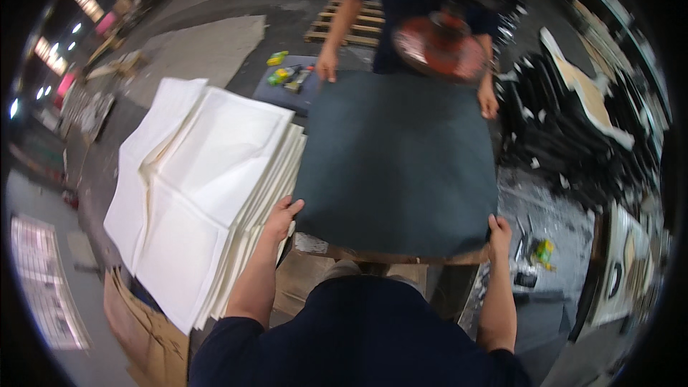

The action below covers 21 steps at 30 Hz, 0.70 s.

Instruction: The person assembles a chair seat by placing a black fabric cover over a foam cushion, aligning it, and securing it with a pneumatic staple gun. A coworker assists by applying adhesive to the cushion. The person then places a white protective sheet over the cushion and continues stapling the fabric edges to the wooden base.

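A dark grey-green sheet, roughly square with rounded corners, lies spread out flat in front of me. My left hand is at its near left corner, thumb along the edge and fingers partly hidden below. At the near right corner, my right hand pinches the edge with the thumb on top. Across from me a co-worker in dark clothes has one hand at the far left corner and the other hand at the far right edge. Beneath the near edge shows a strip of brown worktop.
A round reddish machine head hangs over the sheet's far edge. White folded sheets are stacked at left, black pieces at right. Small yellow-green tools lie on a side surface. A wooden pallet lies behind. Cardboard stands lower left.
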### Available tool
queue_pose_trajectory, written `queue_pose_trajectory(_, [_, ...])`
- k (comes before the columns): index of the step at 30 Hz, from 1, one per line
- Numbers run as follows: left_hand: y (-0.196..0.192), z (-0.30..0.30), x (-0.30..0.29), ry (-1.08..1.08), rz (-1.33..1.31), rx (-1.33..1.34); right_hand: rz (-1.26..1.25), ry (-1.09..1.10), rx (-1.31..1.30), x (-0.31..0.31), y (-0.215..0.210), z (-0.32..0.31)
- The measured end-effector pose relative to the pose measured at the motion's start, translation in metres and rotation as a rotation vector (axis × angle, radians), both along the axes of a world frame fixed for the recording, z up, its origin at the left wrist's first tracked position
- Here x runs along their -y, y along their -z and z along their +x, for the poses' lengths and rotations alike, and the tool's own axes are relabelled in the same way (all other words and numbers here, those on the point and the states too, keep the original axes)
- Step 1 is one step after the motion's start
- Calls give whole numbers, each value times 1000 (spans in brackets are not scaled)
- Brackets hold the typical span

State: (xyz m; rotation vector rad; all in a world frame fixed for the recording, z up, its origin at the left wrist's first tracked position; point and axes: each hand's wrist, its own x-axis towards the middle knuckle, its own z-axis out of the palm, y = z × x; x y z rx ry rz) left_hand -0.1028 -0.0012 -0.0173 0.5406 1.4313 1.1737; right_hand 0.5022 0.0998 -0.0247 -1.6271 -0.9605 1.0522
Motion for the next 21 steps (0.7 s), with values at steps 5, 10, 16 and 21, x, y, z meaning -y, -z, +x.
queue_pose_trajectory(5, [-6, -1, 2, -44, -61, -6, 6, -67, -153, 13, 7, 4])
queue_pose_trajectory(10, [13, -4, -5, -110, -1, -48, 137, -66, 330, -13, -9, 28])
queue_pose_trajectory(16, [7, -13, -4, 63, 9, -88, 356, -217, 688, -41, -46, -97])
queue_pose_trajectory(21, [14, -48, 5, 175, 48, -174, 361, -1004, 585, -6, -41, -311])
